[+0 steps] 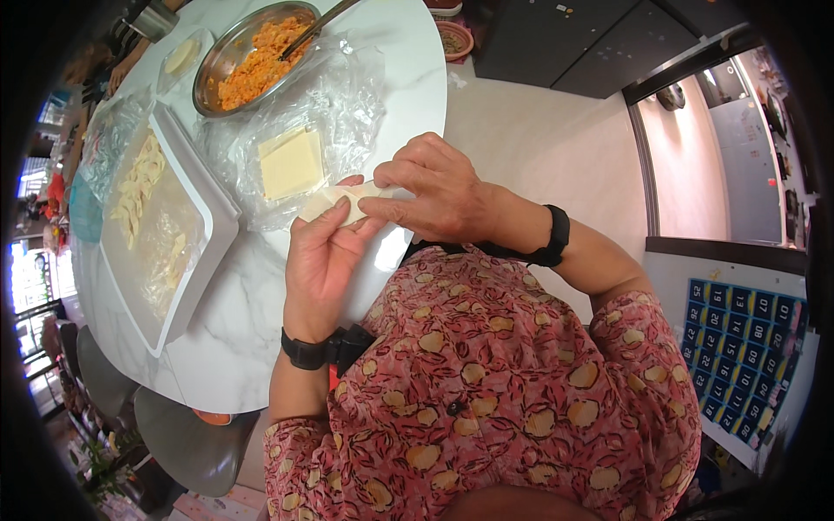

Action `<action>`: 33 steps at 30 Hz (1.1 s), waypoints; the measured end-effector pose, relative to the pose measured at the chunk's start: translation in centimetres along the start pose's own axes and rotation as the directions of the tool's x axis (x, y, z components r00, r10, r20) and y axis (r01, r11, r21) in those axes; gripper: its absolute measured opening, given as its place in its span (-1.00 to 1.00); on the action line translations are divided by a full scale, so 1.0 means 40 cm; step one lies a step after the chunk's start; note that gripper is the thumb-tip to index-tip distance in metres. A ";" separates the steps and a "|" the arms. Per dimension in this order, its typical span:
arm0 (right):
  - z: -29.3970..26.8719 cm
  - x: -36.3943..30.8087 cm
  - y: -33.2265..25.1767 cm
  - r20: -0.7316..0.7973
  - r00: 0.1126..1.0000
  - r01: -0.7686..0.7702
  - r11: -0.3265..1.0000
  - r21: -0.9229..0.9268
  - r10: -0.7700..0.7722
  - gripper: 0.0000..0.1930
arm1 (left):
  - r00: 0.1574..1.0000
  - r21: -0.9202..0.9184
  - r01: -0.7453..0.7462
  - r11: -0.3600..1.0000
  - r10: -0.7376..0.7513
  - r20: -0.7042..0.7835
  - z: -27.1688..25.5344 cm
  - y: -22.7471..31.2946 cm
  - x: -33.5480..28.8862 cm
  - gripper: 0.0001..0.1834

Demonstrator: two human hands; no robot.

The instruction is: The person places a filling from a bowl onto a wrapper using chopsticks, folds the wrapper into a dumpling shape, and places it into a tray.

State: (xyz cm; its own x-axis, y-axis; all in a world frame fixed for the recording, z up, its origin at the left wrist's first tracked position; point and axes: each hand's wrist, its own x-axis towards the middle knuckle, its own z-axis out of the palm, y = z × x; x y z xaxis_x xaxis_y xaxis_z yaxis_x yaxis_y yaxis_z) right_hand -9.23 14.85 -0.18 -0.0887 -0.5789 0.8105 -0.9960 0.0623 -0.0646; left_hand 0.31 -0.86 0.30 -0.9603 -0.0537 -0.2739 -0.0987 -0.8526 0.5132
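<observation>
Between my two hands is a pale wonton wrapper (323, 201), partly folded; whether filling is inside is hidden. My left hand (323, 265) supports it from below, palm up, with the thumb pressed on top. From the right, my right hand (439, 193) pinches its near edge with thumb and fingers. Just beyond the hands, a stack of square wrappers (291, 163) lies on a crumpled clear plastic bag (352, 95). Farther off stands a steel bowl (201, 94) of orange minced filling (252, 74), with a utensil handle (320, 29) leaning out over its rim.
At the left, a white tray (193, 165) holds several folded wontons (143, 178). A small dish (182, 56) sits behind the bowl. Everything stands on a round marble-patterned table (234, 365). Grey chairs (187, 443) are at its lower left edge, dark cabinets (573, 43) at the far right.
</observation>
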 end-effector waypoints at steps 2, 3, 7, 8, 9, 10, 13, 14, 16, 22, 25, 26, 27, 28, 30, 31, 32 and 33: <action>0.008 -0.012 0.001 0.004 1.000 -0.001 1.000 0.013 0.001 -0.77 | 1.000 -0.006 -0.007 1.000 0.007 -0.016 -0.001 -0.001 -0.001 -0.68; 0.010 -0.017 0.001 0.009 1.000 -0.001 1.000 0.026 0.001 -0.78 | 1.000 0.008 0.013 1.000 -0.013 -0.008 -0.005 0.000 -0.001 -0.68; 0.002 -0.014 -0.012 0.022 0.997 -0.075 0.991 0.111 0.073 -0.87 | 0.999 0.168 -0.013 0.986 0.020 -0.039 0.001 -0.001 -0.002 -0.66; 0.000 -0.014 -0.016 0.057 0.985 -0.171 0.973 0.152 0.164 -0.85 | 0.999 0.168 -0.012 0.986 0.018 -0.039 0.002 -0.002 -0.003 -0.66; -0.002 -0.015 -0.020 0.096 0.963 -0.267 0.945 0.189 0.253 -0.82 | 0.998 0.223 -0.033 0.974 0.042 -0.036 0.003 -0.003 -0.002 -0.64; -0.001 -0.015 -0.023 0.096 0.962 -0.269 0.945 0.188 0.255 -0.82 | 0.997 0.276 -0.054 0.960 0.065 -0.031 0.004 -0.004 -0.002 -0.62; 0.013 -0.014 -0.031 0.094 0.878 -0.471 0.810 0.348 0.470 -0.87 | 0.994 0.341 -0.095 0.935 0.108 -0.018 0.009 -0.007 -0.006 -0.60; 0.018 -0.014 -0.029 0.081 0.846 -0.516 0.769 0.378 0.528 -0.89 | 0.994 0.342 -0.095 0.935 0.107 -0.016 0.012 -0.008 -0.005 -0.60; 0.020 -0.016 -0.026 0.070 0.810 -0.556 0.724 0.408 0.583 -0.88 | 0.988 0.416 -0.130 0.900 0.152 -0.019 0.018 -0.009 -0.004 -0.63; 0.003 0.005 -0.024 0.312 0.677 -0.717 0.503 0.482 0.666 -0.76 | 0.992 0.480 -0.111 0.870 0.123 0.007 0.017 0.008 -0.007 -0.68; -0.001 0.008 -0.025 0.468 0.570 -0.809 0.363 0.462 0.675 -0.63 | 0.991 0.446 -0.128 0.886 0.099 0.087 0.011 0.018 -0.005 -0.69; -0.006 0.007 -0.021 0.499 0.565 -0.819 0.373 0.437 0.656 -0.64 | 0.991 0.465 -0.128 0.876 0.092 0.101 0.010 0.020 -0.002 -0.69; -0.006 0.011 -0.018 0.529 0.559 -0.827 0.383 0.411 0.638 -0.66 | 0.991 0.538 -0.136 0.832 0.105 0.089 0.008 0.024 -0.001 -0.72; 0.006 0.013 -0.024 0.482 0.568 -0.807 0.336 0.486 0.667 -0.65 | 0.987 0.572 -0.158 0.805 0.119 0.105 0.018 0.032 -0.002 -0.70; 0.004 0.019 -0.024 0.464 0.614 -0.783 0.421 0.458 0.638 -0.67 | 0.984 0.601 -0.179 0.779 0.133 0.120 0.022 0.038 -0.002 -0.69; 0.001 0.025 -0.024 0.448 0.653 -0.757 0.498 0.423 0.611 -0.70 | 0.983 0.618 -0.183 0.764 0.126 0.134 0.021 0.043 -0.001 -0.69; -0.005 0.031 -0.028 0.449 0.654 -0.755 0.489 0.436 0.609 -0.75 | 0.982 0.633 -0.184 0.752 0.114 0.149 0.019 0.044 0.000 -0.69; -0.006 0.031 -0.027 0.447 0.655 -0.755 0.490 0.436 0.610 -0.75 | 0.982 0.634 -0.185 0.751 0.114 0.152 0.019 0.046 0.000 -0.69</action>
State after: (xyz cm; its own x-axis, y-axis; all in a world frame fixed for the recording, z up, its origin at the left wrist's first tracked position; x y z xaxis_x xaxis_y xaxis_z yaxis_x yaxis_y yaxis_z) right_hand -8.24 14.25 1.05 -0.6712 -0.7043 0.2310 -0.4272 0.1129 -0.8971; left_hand -0.08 -2.02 1.86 -0.9937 -0.0711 -0.0871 -0.0619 -0.3009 0.9516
